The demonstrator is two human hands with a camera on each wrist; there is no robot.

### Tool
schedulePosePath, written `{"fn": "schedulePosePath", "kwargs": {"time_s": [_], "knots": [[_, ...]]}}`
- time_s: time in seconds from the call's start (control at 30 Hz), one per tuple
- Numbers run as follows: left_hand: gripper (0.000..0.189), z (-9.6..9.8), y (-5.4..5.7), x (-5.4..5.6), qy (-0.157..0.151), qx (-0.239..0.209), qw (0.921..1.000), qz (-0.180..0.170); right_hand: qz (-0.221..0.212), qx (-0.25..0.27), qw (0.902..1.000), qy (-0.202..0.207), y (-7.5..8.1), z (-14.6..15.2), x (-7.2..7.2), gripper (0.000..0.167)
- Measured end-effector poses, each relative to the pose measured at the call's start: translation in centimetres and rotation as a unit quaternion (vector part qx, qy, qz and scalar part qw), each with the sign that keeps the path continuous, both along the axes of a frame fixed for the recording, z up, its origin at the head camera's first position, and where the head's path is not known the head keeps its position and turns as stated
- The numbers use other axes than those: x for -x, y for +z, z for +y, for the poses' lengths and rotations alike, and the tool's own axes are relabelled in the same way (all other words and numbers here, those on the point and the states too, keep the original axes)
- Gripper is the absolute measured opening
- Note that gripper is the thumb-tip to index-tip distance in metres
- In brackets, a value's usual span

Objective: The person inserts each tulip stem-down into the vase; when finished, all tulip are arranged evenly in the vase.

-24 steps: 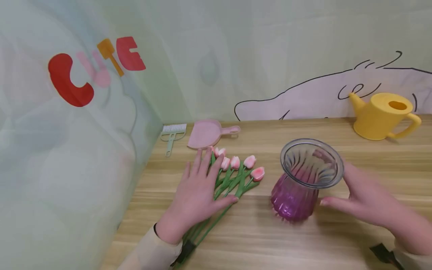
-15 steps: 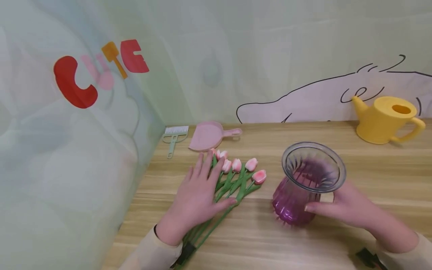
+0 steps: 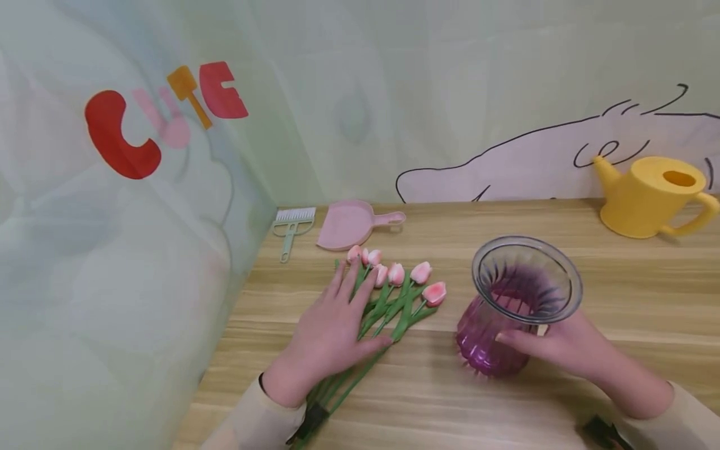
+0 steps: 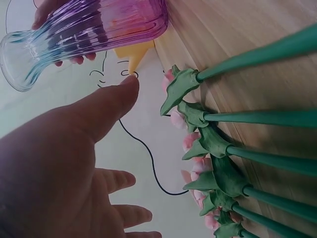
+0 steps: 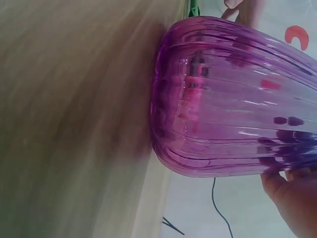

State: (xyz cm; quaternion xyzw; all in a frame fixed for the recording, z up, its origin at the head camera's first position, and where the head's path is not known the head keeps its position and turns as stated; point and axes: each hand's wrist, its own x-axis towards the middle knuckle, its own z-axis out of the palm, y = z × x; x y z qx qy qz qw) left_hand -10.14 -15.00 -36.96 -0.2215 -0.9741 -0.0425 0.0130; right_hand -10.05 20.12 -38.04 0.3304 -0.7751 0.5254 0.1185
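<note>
- Vase of ribbed purple-to-clear glass stands on wood-grain table, your right hand curled round its neck — likely for steadiness
- Your left hand, spread, gripping nothing, hovers over green-stemmed pink tulips — fanned, perhaps so none tangle

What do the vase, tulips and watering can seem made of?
Vase: glass or clear plastic, glossy; it is see-through, tinted purple below, with bright highlights. 
Tulips: seemingly artificial, perhaps plastic or foam rubber, low sheen; the stems are smooth and evenly green, the leaves look moulded. 
Watering can: probably plastic, opaque, fairly matte; uniform yellow, soft shading.
</note>
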Motion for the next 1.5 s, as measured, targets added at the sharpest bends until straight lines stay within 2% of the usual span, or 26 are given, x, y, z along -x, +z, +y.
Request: {"fn": "schedulePosePath", "kwargs": {"time_s": [0.27, 0.67, 0.93, 1.13, 1.27, 1.37, 1.5], "knots": [[0.102, 0.1, -0.5, 0.0, -0.012, -0.004, 0.9999, -0.002, -0.012, 0.002, 0.9999, -0.003, 0.0, -0.3, 0.0, 0.087], [0.097, 0.7, -0.8, 0.1, -0.023, 0.03, 0.9992, 0.013, -0.012, 0.01, 0.9999, 0.006, -0.1, -0.3, 0.0, 0.088], [0.079, 1.0, -0.9, -0.4, -0.026, 0.037, 0.9979, 0.047, -0.032, 0.013, 0.9993, 0.016, 0.2, -0.4, 0.0, 0.091], [0.066, 0.9, -1.1, -0.3, -0.028, 0.038, 0.9977, 0.049, -0.042, 0.012, 0.999, 0.012, 0.2, -0.5, 0.0, 0.089], [0.05, 0.8, -1.0, -0.3, -0.028, 0.035, 0.9987, 0.024, -0.043, 0.007, 0.999, 0.01, 0.2, -0.5, 0.0, 0.086], [0.041, 0.9, -0.8, -0.3, -0.022, 0.032, 0.9989, -0.026, -0.047, 0.007, 0.9988, 0.009, 0.2, -0.4, 0.0, 0.084], [0.038, 1.2, -0.7, -0.4, -0.018, 0.043, 0.9949, -0.089, -0.049, 0.007, 0.9988, 0.007, 0.2, -0.4, 0.0, 0.081]]}}
